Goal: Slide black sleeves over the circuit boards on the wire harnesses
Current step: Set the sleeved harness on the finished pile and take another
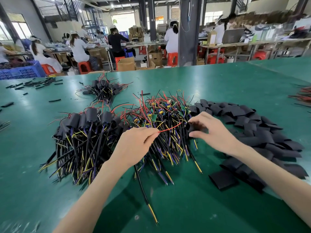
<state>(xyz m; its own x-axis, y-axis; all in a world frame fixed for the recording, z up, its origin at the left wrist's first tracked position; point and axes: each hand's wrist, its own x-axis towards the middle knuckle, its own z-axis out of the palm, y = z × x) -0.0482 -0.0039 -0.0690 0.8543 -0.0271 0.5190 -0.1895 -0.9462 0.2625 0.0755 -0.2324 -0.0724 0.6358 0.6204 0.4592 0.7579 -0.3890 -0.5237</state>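
My left hand (134,145) pinches the end of a red wire (170,128) that runs right toward a black sleeve (191,126). My right hand (213,132) holds that sleeve between thumb and fingers. Both hands hover over a pile of bare harnesses with green circuit boards (161,115). A heap of sleeved harnesses (90,121) lies to the left. Loose flat black sleeves (252,132) spread out on the right.
A second bundle of sleeved harnesses (104,89) lies farther back on the green table (185,207). Short black tube pieces (38,84) are scattered at the far left. More red wires (303,95) sit at the right edge. People work at benches beyond.
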